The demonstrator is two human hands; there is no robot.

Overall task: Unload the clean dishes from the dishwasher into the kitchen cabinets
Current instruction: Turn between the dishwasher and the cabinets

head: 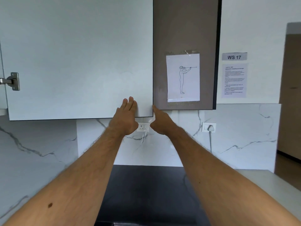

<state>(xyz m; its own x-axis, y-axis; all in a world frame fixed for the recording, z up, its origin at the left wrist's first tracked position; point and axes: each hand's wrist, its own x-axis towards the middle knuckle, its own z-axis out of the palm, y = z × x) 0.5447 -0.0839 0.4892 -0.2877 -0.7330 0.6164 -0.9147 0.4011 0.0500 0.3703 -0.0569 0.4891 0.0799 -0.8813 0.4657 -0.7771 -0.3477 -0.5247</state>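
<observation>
The left hand [126, 115] lies flat, fingers together, on the pale cabinet door [78, 59] near its lower right corner; the right hand [161, 122] touches that corner, fingers hidden, so I cannot tell its grip. Below are a marble backsplash [228, 136] with sockets [143, 126] and a dark counter [146, 193].

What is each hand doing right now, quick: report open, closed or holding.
Left hand: open, fingers flat against the cabinet door, holding nothing.
Right hand: at the door's lower right corner; fingers hidden, grip cannot be told.
</observation>
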